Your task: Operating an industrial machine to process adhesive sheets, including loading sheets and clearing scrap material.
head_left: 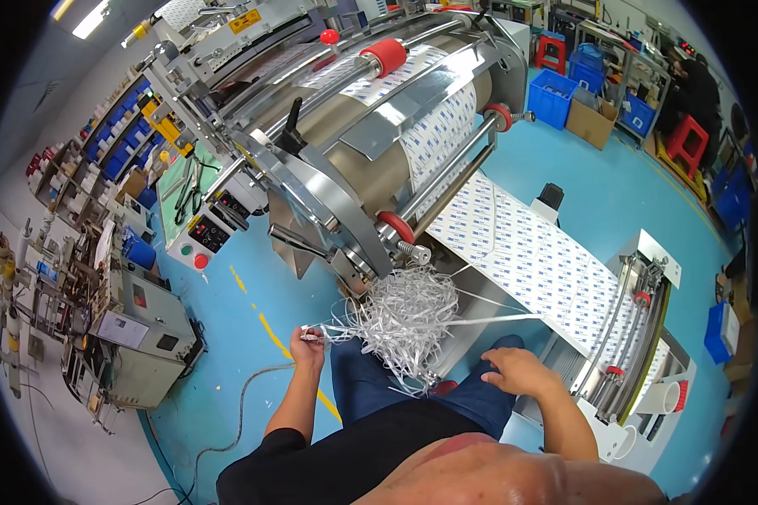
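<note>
The person's left hand (306,343) is pinching the end of a few thin white waste strips (406,313), fingers closed tight around them, out to the left of the main tangle. The strips are spilling from beneath the big steel roller machine (337,181) as a loose, springy heap of narrow white paper ribbons, curled and crossing one another like shredded trimmings. The heap is hanging just below the machine's lower roller end, in front of the person's knees, with its lowest loops drooping toward the blue floor (219,396). A few single strands are stretching away from the pile: some leftward into the pinching hand, one long one running right across the edge of the printed web (530,252).

The right hand (520,370) is resting palm down, fingers loosely spread, on the near edge of the conveyor table (640,421), just right of the strip heap and not touching it. It is holding nothing.

The printed web is a wide white sheet covered in rows of small blue label marks, coming down off the drum and lying flat along the table. Red collars (395,225) are sitting on the roller shafts. A control box (200,240) with red and green buttons is standing left of the machine, and blue storage bins (552,97) are sitting on the floor beyond.
</note>
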Available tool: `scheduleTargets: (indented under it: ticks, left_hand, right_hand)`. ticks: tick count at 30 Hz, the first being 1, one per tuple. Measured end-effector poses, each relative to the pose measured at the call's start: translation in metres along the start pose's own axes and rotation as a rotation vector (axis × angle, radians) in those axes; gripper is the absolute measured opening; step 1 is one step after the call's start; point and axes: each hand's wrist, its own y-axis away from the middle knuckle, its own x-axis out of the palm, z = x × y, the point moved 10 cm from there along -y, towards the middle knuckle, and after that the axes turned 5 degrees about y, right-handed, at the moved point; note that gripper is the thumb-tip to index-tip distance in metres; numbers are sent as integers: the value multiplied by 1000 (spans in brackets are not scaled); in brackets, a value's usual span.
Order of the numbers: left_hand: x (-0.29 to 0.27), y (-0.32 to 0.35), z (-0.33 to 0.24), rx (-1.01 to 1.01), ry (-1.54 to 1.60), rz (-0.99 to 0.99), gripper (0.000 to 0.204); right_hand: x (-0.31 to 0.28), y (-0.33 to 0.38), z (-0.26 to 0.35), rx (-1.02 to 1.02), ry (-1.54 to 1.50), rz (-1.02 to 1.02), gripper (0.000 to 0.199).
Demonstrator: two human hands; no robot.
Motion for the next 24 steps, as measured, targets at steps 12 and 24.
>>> scheduleTargets:
  ticks: [12, 24]
  left_hand:
    - [-40, -68, -23, -403, -1148, -81, 50]
    - [154, 21, 17, 626, -2039, 515, 33]
  right_hand:
    - [-3, -14, -20, 20, 0, -29, 40]
    - [-17, 31, -21, 268, -159, -402, 45]
